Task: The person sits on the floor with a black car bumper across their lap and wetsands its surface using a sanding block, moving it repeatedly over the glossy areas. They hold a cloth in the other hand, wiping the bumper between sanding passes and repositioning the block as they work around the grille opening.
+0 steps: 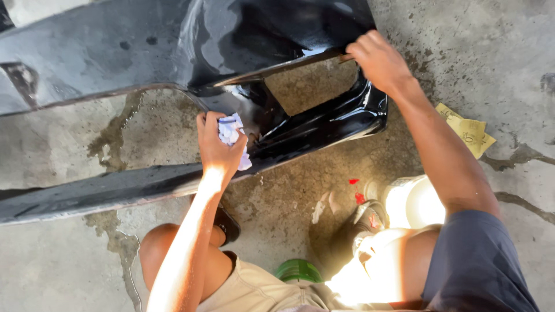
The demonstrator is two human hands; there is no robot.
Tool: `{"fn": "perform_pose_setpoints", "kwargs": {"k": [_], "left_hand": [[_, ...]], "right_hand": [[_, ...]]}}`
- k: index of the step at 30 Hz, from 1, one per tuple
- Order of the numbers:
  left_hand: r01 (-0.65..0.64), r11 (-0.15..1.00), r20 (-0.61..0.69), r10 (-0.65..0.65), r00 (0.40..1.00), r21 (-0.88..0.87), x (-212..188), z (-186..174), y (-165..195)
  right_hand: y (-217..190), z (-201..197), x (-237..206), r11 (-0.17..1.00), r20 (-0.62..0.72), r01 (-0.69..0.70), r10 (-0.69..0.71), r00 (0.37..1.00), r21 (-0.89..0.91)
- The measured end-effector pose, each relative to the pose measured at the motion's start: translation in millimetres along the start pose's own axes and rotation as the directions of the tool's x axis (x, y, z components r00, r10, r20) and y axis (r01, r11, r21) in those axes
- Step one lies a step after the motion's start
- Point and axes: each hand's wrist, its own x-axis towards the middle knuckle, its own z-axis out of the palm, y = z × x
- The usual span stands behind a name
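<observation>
The person is crouching over a glossy black car bumper (173, 52) lying on the wet concrete floor (58, 271). The left hand (217, 144) is pinching a crumpled white rag (231, 130) in its grip, rubbing the panel just beyond it. The right hand (378, 58) is curling its grip around the bumper's upper edge, steadying it. A yellow sandpaper sheet (469, 134) is lying off to its right.

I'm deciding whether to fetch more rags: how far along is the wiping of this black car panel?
Upper panel already looks glossy, though still spotted. In hand: left hand presses a crumpled cloth against the inner edge while right hand steadies the rim. Left: the dull lower strip.
</observation>
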Motion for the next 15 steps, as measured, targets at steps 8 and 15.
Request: {"fn": "perform_pose_setpoints", "kwargs": {"k": [8, 15], "left_hand": [[-0.035, 0.999, 0.004, 0.035, 0.999, 0.031, 0, -2, 4], [0.042, 0.999, 0.032, -0.042, 0.999, 0.001, 1, -1, 10]], "right_hand": [[-68, 22, 49, 0.969, -0.072, 0.199, -0.19, 0.979, 0.147], [4, 26, -7, 0.995, -0.049, -0.01, 0.005, 0.999, -0.097]]}}
